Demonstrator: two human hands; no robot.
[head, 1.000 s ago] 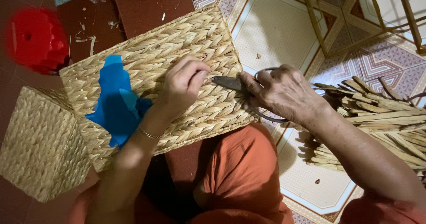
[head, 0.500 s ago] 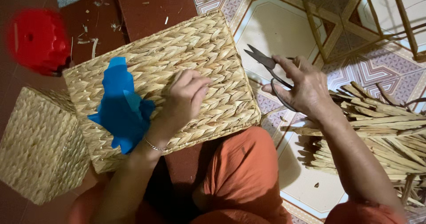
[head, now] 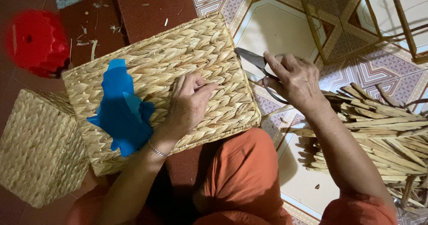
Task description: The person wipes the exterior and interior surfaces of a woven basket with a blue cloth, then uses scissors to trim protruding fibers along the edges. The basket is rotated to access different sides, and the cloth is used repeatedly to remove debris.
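Note:
A large woven straw basket (head: 187, 60) lies upside down across my lap, its braided bottom facing up. My left hand (head: 189, 102) rests flat on that surface, fingertips pressing the weave near the middle. A crumpled blue plastic piece (head: 122, 109) lies on the basket to the left of that hand. My right hand (head: 294, 80) holds a pair of dark metal scissors (head: 254, 61) by the loops, blades together and pointing at the basket's right edge.
A smaller woven basket (head: 38, 149) stands at the lower left. A red round object (head: 38, 42) sits on the dark red floor at the upper left. A bundle of dried straw stalks (head: 383, 131) lies on the patterned tiles at the right. A wire frame (head: 356, 24) stands at the upper right.
My right hand drew the scissors away from the basket's surface to its right edge and turned them. My left hand slid a little lower on the weave.

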